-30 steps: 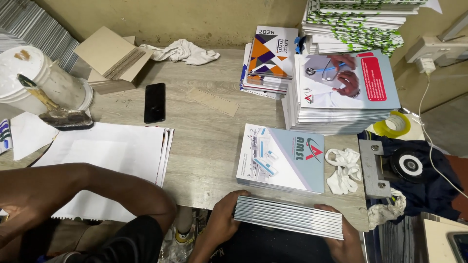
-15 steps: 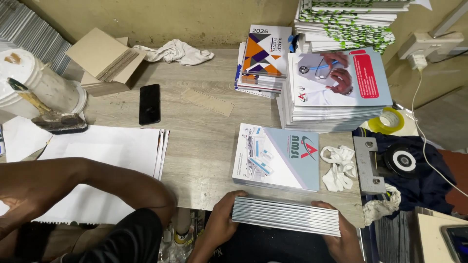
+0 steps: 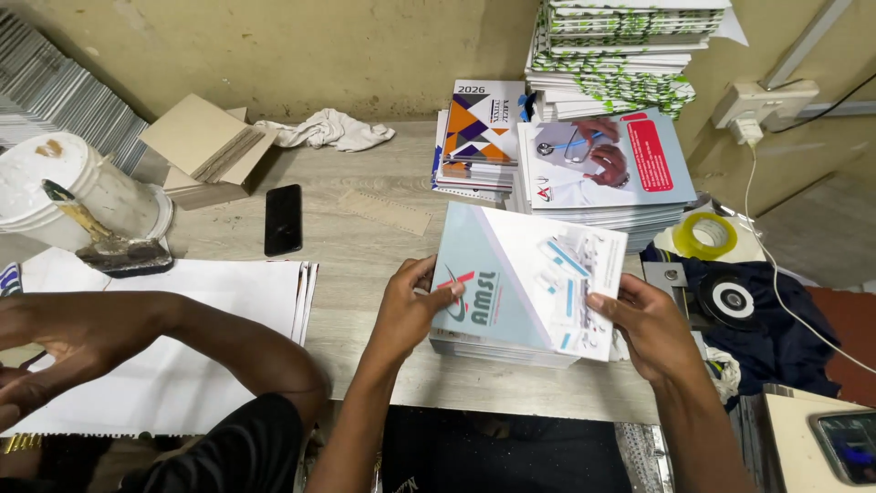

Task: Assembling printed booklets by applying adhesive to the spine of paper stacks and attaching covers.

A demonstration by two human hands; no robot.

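Both my hands grip a stack of blue-and-white printed booklets (image 3: 525, 283) that rests on the wooden table (image 3: 365, 246) near its front edge. My left hand (image 3: 412, 306) clasps the stack's left edge, thumb on the top cover. On the stack's right edge is my right hand (image 3: 641, 327), fingers curled under it. The top cover is tilted up toward me.
A co-worker's arm (image 3: 173, 333) lies over a pile of white sheets (image 3: 182, 365) at the left. A black phone (image 3: 283, 219), a white bucket (image 3: 78, 196), cardboard pieces (image 3: 205, 146), a rag (image 3: 328, 132), booklet stacks (image 3: 602, 169) and a yellow tape roll (image 3: 707, 236) surround the table.
My hands held a thin stack below the table's front edge. They have moved up onto the table and now grip the blue-and-white stack, its top cover turned round.
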